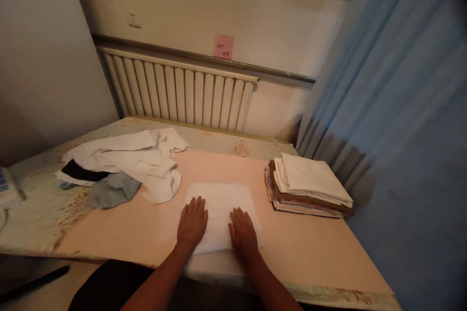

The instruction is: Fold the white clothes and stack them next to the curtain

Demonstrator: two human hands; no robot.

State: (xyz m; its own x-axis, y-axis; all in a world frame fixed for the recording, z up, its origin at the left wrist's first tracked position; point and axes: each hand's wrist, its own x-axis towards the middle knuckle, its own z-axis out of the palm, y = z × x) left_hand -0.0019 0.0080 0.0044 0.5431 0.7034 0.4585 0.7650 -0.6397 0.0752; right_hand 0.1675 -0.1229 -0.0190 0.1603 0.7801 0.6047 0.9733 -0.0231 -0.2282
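A folded white cloth (219,204) lies flat near the front of the table, on a peach-coloured sheet (302,248). My left hand (193,221) rests palm down on its left part, fingers stretched out. On the right part my right hand (243,231) lies flat in the same way, fingers extended. Neither hand grips anything. To the left is a loose heap of crumpled white garments (124,153), with a grey cloth (115,189) and a black piece (83,171) at its front. On the right stands a neat stack of folded clothes (310,180), a cream one on top.
The table has a flower-patterned cover (241,148). Behind it are a white radiator (182,90) and a wall with a pink note (224,46). A blue curtain (394,131) hangs along the right side, close to the stack. A dark object (109,286) is below the front edge.
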